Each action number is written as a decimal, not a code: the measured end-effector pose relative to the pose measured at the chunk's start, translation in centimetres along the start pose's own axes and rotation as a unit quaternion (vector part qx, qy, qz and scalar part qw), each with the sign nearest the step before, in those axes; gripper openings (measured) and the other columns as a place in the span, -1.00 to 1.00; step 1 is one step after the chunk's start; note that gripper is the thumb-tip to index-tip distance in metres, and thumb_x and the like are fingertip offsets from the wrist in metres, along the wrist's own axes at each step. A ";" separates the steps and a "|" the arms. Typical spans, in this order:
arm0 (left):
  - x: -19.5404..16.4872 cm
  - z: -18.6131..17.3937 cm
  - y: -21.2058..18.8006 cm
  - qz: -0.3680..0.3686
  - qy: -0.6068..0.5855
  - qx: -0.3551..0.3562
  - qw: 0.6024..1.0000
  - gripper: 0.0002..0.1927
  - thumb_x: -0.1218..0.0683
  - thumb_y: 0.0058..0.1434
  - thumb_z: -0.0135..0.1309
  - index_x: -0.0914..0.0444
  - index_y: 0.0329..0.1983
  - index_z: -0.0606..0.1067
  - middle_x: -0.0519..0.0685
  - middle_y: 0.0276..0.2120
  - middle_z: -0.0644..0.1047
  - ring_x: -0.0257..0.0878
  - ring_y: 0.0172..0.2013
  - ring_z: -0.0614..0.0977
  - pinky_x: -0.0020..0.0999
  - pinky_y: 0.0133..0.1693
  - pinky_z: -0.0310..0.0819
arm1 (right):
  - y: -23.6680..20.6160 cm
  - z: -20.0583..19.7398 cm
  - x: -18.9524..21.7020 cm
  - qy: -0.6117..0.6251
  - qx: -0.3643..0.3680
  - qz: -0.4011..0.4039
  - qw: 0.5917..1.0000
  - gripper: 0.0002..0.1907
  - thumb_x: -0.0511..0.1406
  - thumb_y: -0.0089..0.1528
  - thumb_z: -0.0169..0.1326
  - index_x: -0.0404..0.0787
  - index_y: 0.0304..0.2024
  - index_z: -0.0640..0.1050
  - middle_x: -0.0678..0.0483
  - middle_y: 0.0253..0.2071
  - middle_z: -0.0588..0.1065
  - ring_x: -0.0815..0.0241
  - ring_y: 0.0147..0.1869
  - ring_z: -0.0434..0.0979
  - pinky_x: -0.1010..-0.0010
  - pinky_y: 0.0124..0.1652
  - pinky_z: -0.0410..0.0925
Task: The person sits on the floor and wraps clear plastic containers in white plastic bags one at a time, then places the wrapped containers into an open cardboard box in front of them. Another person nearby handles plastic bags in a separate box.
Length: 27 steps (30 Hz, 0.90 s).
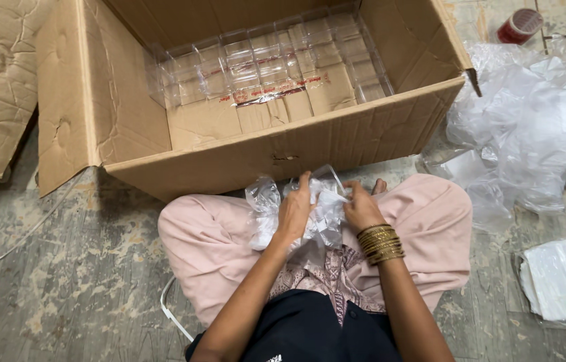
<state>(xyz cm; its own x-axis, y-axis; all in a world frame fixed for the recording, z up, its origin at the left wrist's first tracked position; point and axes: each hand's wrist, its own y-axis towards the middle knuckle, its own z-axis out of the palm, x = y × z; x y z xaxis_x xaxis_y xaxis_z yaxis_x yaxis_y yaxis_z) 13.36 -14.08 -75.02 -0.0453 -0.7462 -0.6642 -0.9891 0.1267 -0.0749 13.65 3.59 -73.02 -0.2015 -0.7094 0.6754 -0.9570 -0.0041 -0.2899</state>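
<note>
Down in the lap, left hand (294, 211) and right hand (362, 208) both gripping crumpled clear plastic wrap (326, 214), open cardboard box (283, 151) just ahead

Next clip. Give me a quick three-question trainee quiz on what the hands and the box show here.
1. True or false: both hands grip the crumpled clear plastic wrapping over the lap.
2. Which wrist wears the stack of gold bangles? A) left B) right C) both
3. What lies in rows inside the open cardboard box?

Key
1. True: the left hand and right hand both clutch it.
2. B.
3. Clear plastic containers, along the far side of the box floor; the near part of the floor is bare cardboard.
</note>
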 end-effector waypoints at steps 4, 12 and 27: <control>1.5 -0.6 -0.8 0.061 -0.105 -0.098 0.988 -0.42 0.12 0.31 0.17 0.22 0.34 0.24 0.27 -0.33 0.61 0.16 -0.32 0.67 -0.01 -0.31 0.51 | -1.7 0.0 0.5 0.120 -0.087 -0.104 0.984 -0.58 -0.47 0.13 0.09 -0.28 0.06 0.44 0.01 -0.25 0.55 0.12 -0.24 0.55 0.35 -0.16 0.42; 3.3 -0.9 -0.6 0.016 -0.244 0.002 0.970 -0.51 -0.11 0.45 -0.06 0.15 0.37 0.33 0.17 -0.04 0.57 -0.09 -0.10 0.63 -0.19 -0.08 0.50 | -2.8 -0.4 1.4 0.089 -0.062 -0.199 0.974 -0.64 -0.43 0.15 0.15 -0.29 0.00 0.43 -0.02 -0.32 0.52 0.15 -0.26 0.57 0.38 -0.20 0.45; 2.4 0.0 0.5 -0.018 -0.436 -0.087 0.895 -0.70 0.01 0.36 0.09 0.37 -0.11 0.55 -0.10 -0.31 0.58 -0.37 -0.30 0.54 -0.41 -0.27 0.48 | -1.2 1.9 1.5 0.110 -0.057 -0.151 0.981 -0.43 -0.44 0.21 0.00 -0.15 0.30 0.36 -0.11 -0.21 0.54 -0.03 -0.19 0.58 0.24 -0.13 0.42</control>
<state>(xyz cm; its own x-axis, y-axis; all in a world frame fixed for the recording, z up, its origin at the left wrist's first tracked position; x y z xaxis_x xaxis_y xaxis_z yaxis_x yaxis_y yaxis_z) 12.78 -15.81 -76.70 0.0389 0.0565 -0.9976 -0.9980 -0.0471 -0.0416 14.86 1.20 -72.89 0.0675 -0.5186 0.8524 -0.9945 -0.1037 0.0156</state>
